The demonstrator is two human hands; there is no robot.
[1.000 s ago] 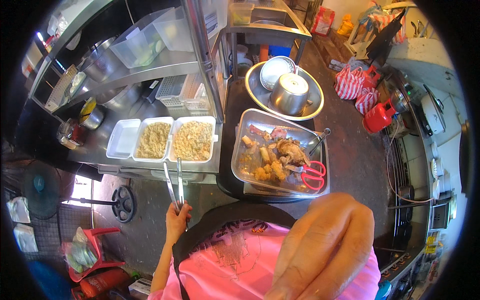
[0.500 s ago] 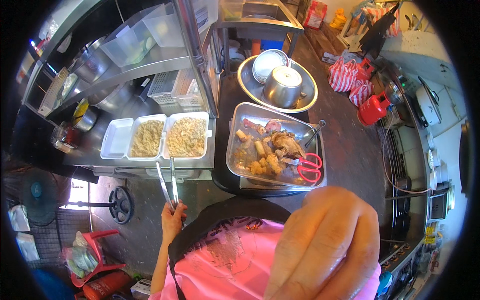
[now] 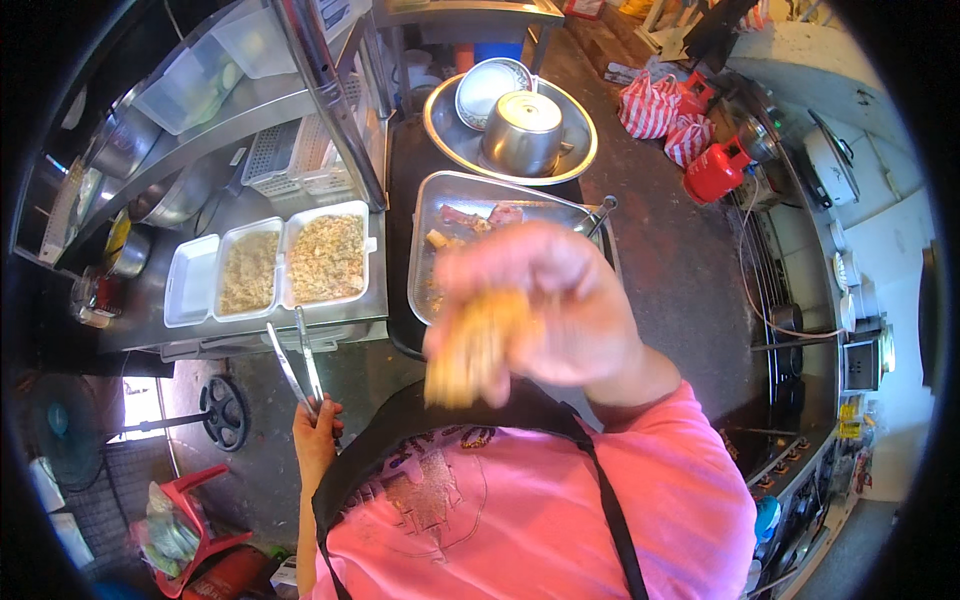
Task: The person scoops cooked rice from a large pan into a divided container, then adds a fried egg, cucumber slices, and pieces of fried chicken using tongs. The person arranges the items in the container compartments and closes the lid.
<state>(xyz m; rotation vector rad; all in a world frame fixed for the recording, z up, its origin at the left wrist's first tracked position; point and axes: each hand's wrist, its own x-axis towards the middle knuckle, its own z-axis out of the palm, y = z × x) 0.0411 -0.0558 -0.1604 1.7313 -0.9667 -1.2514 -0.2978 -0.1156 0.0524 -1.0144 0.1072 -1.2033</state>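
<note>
My left hand [image 3: 317, 428] grips a pair of metal tongs [image 3: 313, 372] below the left counter's edge; the tips point toward the foam boxes. My right hand [image 3: 580, 320] is raised in front of my chest, closed on a golden-brown piece of food [image 3: 475, 350] that is smeared by motion, so its exact kind is unclear. Behind that hand lies a metal tray [image 3: 414, 260] with pieces of meat [image 3: 462, 218], mostly hidden by the hand. On the counter, two foam boxes hold crumbly beige food [image 3: 328, 252] beside an empty white foam part [image 3: 190, 285].
Beyond the tray a wide metal basin [image 3: 437, 140] holds an upturned pot [image 3: 522, 135] and a patterned plate [image 3: 490, 90]. A steel rack post [image 3: 325, 100] rises behind the boxes. A red gas cylinder [image 3: 718, 170] and striped bags [image 3: 655, 105] stand at the far right.
My right hand has come away from close to the camera, down and left, showing the food piece in it. My view has shifted to the right. The left hand still holds the tongs.
</note>
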